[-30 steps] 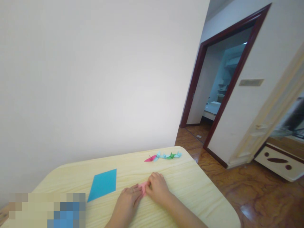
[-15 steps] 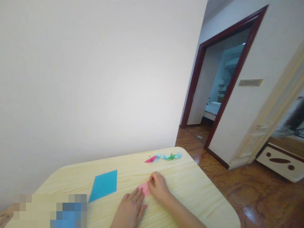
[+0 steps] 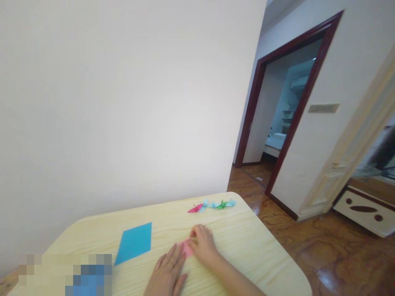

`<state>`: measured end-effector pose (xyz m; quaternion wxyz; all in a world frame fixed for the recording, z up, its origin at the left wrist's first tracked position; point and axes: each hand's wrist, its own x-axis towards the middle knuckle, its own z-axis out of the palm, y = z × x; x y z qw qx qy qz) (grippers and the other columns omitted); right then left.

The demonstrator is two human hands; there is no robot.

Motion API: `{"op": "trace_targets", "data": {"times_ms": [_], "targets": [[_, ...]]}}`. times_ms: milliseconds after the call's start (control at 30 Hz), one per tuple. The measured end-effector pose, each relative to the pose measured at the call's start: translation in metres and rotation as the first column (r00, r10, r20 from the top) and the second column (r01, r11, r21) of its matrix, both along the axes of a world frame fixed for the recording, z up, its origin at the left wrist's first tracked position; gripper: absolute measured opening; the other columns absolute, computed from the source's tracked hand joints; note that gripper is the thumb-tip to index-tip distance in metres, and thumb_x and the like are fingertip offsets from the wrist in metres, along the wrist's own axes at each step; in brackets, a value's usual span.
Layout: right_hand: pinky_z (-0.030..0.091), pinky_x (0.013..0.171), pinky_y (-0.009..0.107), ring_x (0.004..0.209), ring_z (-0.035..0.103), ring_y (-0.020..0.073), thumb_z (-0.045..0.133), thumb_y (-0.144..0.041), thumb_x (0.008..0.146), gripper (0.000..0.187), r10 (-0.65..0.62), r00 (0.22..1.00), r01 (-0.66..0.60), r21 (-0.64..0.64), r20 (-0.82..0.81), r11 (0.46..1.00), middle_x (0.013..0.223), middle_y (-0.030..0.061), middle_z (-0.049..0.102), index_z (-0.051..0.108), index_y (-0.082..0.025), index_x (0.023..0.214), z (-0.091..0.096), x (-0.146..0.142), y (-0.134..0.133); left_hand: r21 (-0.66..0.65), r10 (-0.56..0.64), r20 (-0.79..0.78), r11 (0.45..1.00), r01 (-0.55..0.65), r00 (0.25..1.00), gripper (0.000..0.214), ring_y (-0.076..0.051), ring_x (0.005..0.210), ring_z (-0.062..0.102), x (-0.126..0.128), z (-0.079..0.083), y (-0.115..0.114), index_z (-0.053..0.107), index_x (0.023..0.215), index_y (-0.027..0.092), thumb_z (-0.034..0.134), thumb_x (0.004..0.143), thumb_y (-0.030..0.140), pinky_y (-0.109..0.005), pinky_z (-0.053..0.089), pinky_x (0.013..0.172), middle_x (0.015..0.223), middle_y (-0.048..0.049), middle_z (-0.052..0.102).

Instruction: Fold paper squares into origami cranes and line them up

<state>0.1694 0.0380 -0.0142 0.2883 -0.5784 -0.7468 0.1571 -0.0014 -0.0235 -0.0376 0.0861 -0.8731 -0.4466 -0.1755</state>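
A small pink folded paper (image 3: pixel 185 247) lies on the light wooden table (image 3: pixel 247 255) between my hands. My left hand (image 3: pixel 168 271) lies flat beside it with fingers stretched out, fingertips touching its near left edge. My right hand (image 3: pixel 202 243) rests on the paper's right side with fingers curled and pressed down on it. Part of the paper is hidden under my right hand.
A blue paper sheet (image 3: pixel 134 242) lies to the left of my hands. A row of several small paper cranes (image 3: pixel 212 204), pink, light blue and green, sits near the table's far edge. A white wall stands behind the table, and a dark-framed doorway (image 3: pixel 284 119) opens over the wooden floor to the right.
My left hand has slid back toward me and flattened, uncovering more of the pink paper. My right hand has stayed on the paper.
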Motion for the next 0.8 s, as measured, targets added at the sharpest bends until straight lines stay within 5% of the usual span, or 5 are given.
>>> {"op": "trace_targets", "data": {"times_ms": [300,467,633,800], "targets": [[0.031,0.086,0.029,0.099,0.045,0.0187,0.052,-0.014,0.077,0.03,0.27,0.961,-0.272,0.032,0.058,0.962,0.102,0.0022,0.056,0.057,-0.026,0.104,0.009,0.009,-0.008,-0.143,-0.001,0.119,0.99,0.018,0.993,0.04,-0.023,0.108,0.056,0.002,0.008,0.005,0.053,0.117,0.03,0.056,0.077,0.031,-0.037,0.049,0.085,0.119,-0.0022,0.06],[0.035,0.082,0.028,0.09,0.05,0.0167,0.046,-0.01,0.078,0.023,0.333,0.943,-0.333,0.017,-0.012,0.943,0.089,0.0024,0.061,0.061,-0.021,0.092,0.012,0.015,-0.006,-0.177,0.021,0.109,0.984,-0.001,0.994,0.037,-0.022,0.099,0.061,0.008,0.018,0.013,0.061,0.107,0.028,0.064,0.071,0.02,-0.033,0.05,0.084,0.11,-0.0038,0.066],[0.035,0.086,0.026,0.093,0.049,0.0155,0.041,0.0,0.068,0.038,0.478,0.876,-0.476,0.037,-0.073,0.879,0.092,0.0027,0.06,0.062,-0.02,0.092,0.011,0.028,-0.003,-0.108,-0.018,0.085,0.994,0.027,0.996,0.034,-0.019,0.093,0.065,0.01,0.015,0.019,0.064,0.101,0.027,0.056,0.073,0.008,-0.029,0.052,0.081,0.105,-0.0033,0.068],[0.033,0.088,0.027,0.096,0.047,0.0179,0.05,-0.006,0.063,0.042,0.506,0.863,-0.506,-0.001,-0.013,0.863,0.097,0.0026,0.056,0.063,-0.024,0.099,0.019,0.03,-0.01,-0.177,0.038,0.287,0.984,0.014,0.957,0.025,-0.018,0.088,0.065,0.009,0.019,0.018,0.065,0.096,0.025,0.052,0.077,0.014,-0.027,0.05,0.08,0.098,-0.0039,0.071]]}}
